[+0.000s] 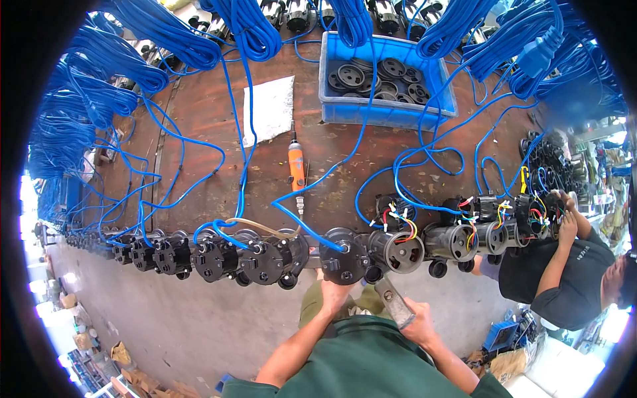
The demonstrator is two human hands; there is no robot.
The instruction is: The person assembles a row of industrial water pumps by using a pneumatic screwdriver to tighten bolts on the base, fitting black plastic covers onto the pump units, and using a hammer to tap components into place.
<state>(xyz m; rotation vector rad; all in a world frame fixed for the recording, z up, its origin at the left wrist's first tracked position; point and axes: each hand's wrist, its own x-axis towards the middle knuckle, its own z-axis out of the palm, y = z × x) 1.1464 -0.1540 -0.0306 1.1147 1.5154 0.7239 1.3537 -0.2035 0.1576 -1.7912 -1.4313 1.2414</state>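
Observation:
My left hand (335, 293) is at the lower rim of a pump with a round black end cover (344, 260), closed against it. Most of its fingers are hidden behind the cover. A blue cable runs into the middle of this cover. My right hand (418, 322) is wrapped round a grey rectangular metal block (393, 302), perhaps a hammer head; any handle is hidden. The block is tilted and lies just below the pump row. Right of the covered pump, an uncovered one (403, 253) shows its round end and loose coloured wires.
Pumps line the bench's near edge both ways. On the brown bench (199, 132) lie an orange screwdriver (296, 166), a white sheet (268, 109) and a blue crate (385, 114) of black round covers. Blue cable coils (245, 30) hang overhead. A co-worker (564, 272) handles wires at right.

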